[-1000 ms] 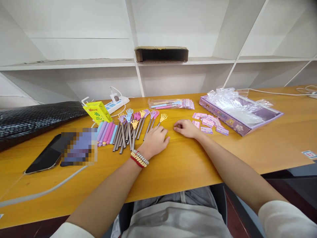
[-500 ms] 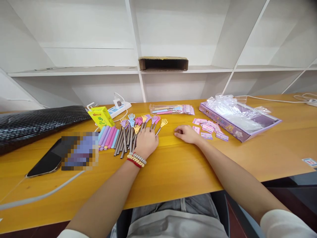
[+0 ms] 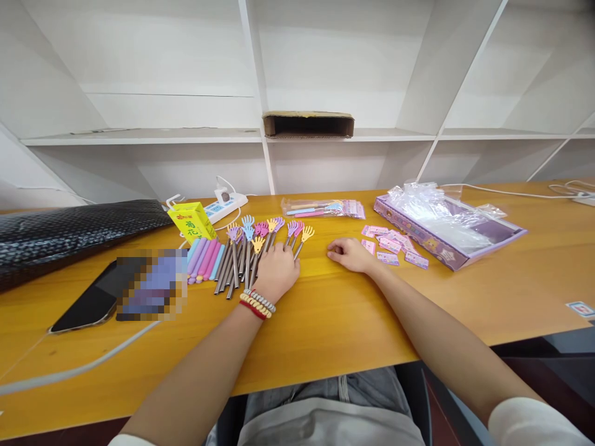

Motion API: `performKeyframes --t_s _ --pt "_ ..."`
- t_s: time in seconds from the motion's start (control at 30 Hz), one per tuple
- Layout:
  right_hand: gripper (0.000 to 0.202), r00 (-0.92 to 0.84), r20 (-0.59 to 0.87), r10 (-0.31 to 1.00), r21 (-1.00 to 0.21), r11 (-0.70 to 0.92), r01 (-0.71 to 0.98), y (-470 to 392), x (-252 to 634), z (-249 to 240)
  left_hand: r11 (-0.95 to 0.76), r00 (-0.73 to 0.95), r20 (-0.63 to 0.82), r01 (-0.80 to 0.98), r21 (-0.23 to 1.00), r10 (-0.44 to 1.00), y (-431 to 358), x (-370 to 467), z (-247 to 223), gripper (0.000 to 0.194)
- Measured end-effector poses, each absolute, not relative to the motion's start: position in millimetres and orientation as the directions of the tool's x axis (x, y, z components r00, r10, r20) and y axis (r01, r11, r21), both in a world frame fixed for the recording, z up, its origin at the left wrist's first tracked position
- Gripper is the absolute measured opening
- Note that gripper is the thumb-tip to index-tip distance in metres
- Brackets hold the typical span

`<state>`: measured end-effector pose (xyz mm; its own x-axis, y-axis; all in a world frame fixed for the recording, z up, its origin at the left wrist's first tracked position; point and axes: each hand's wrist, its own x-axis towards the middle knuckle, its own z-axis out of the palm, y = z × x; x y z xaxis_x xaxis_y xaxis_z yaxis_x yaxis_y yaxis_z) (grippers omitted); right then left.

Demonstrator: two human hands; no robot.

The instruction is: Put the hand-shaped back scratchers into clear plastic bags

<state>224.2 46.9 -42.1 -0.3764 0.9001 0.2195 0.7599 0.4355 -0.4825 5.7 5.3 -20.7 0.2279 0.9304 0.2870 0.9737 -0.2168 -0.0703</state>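
Bagged sets [image 3: 323,209] lie at upper centre, while hand-headed rods [image 3: 235,260] left of centre are unbagged. My left hand [image 3: 279,271] covers some; my right hand [image 3: 351,255] curls mid-frame; I can't tell either grip.

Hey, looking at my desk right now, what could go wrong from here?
The metal back scratchers lie loose and bunched by your left hand, so a careless sweep might set several rolling.

The small pink cards are scattered beside your right hand, and your forearm could brush them out of place.

The yellow carton stands near the power strip; if it holds a drink, a knock might wet the sockets.
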Motion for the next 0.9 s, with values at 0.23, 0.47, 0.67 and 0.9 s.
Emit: performKeyframes --t_s 0.23,0.47,0.67,0.9 --pt "0.022 -0.385 0.227 0.895 -0.480 0.446 0.755 45 223 -41 -0.230 0.235 0.290 0.972 -0.050 0.928 4 6 -20 0.043" --pt "0.022 -0.375 0.223 0.900 -0.470 0.436 0.767 46 223 -42 -0.140 0.151 0.341 0.988 -0.058 0.928 9 0 -13 0.036" --pt "0.023 -0.380 0.222 0.898 -0.472 0.441 0.764 45 223 -41 0.027 -0.008 0.349 0.998 -0.049 0.937 15 -19 -9 0.030" --pt "0.024 -0.385 0.224 0.896 -0.463 0.445 0.767 45 223 -41 0.056 -0.041 0.344 0.998 -0.033 0.938 21 -25 -13 0.031"
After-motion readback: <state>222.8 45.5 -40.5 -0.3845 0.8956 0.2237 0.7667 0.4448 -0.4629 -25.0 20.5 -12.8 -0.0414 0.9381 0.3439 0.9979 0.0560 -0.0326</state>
